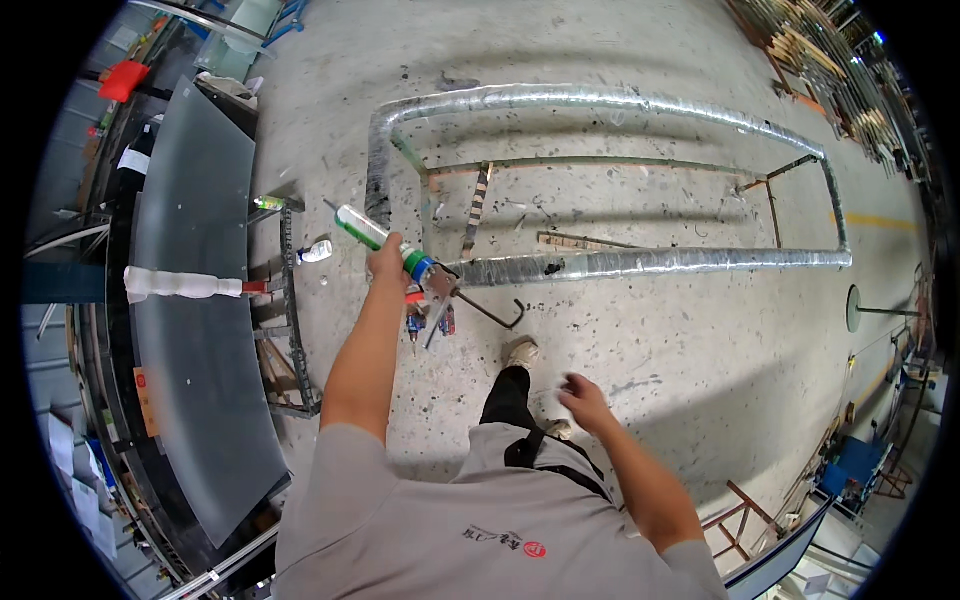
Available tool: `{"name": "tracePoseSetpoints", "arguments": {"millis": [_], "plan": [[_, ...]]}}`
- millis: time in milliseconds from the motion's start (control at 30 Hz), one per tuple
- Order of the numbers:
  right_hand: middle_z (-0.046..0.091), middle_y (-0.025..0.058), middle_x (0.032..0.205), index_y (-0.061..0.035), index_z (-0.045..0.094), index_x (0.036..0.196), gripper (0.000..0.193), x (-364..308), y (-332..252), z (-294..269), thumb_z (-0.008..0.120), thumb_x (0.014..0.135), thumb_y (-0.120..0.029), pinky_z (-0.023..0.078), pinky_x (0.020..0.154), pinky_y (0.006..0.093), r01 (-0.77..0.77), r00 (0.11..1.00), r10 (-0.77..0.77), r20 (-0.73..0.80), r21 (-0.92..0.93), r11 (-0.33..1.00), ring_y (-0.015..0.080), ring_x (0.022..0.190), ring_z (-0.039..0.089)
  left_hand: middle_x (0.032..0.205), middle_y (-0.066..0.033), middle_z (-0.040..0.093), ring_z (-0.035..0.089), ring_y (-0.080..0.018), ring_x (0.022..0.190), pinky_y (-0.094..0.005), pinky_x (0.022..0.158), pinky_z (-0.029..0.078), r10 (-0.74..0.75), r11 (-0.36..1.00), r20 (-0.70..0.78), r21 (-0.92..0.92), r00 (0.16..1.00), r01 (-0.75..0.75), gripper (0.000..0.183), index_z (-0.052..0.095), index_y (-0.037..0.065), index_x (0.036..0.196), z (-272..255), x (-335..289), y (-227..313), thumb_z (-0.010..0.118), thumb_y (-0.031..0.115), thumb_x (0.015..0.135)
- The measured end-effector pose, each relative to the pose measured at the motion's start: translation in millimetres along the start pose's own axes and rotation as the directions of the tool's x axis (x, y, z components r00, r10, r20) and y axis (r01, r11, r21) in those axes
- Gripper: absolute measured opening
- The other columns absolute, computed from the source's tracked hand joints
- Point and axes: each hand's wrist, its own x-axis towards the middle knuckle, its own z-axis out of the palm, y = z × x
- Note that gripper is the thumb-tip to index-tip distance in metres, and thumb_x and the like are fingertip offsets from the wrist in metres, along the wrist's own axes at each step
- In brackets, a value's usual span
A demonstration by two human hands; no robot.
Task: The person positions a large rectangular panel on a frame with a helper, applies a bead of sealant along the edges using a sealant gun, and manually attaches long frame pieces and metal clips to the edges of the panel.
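Note:
My left hand is closed around a caulking gun loaded with a white and green sealant cartridge. The nozzle points up and to the left, and the hooked rod sticks out toward the lower right. My right hand hangs lower down beside my body, touching no surface; its fingertips are smeared by motion, so their pose is unclear. Beyond the gun lies a long rectangular frame wrapped in shiny clear film.
At left, a large grey panel lies on a bench, with a wrapped white bar across it. A dark rack and a white bottle stand nearby. Drills sit on the floor below the gun. Stacked bars fill the far right.

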Motion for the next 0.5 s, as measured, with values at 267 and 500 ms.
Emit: {"name": "tracePoseSetpoints", "arguments": {"millis": [267, 500], "plan": [[0.069, 0.0208, 0.091, 0.009, 0.062, 0.115, 0.048, -169, 196, -95, 0.065, 0.075, -0.018, 0.055, 0.064, 0.0362, -0.636, 0.655, 0.613, -0.441, 0.116, 0.763, 0.0263, 0.073, 0.069, 0.108, -0.0236, 0.066, 0.068, -0.0312, 0.087, -0.0424, 0.074, 0.054, 0.151, 0.927, -0.178, 0.367, 0.972, -0.076, 0.054, 0.059, -0.015, 0.112, 39, 64, -40, 0.077, 0.016, 0.071], [0.07, 0.0173, 0.086, 0.0108, 0.058, 0.118, 0.04, -221, 142, -57, 0.06, 0.082, -0.007, 0.052, 0.051, 0.0307, -0.598, 0.518, 0.8, -0.304, 0.54, 0.592, 0.0207, 0.061, 0.067, 0.11, -0.0217, 0.067, 0.067, -0.0297, 0.089, -0.0406, 0.078, 0.054, 0.148, 0.887, -0.155, 0.458, 0.977, -0.061, 0.059, 0.062, -0.014, 0.111, 47, 54, -40, 0.082, 0.024, 0.07]]}}
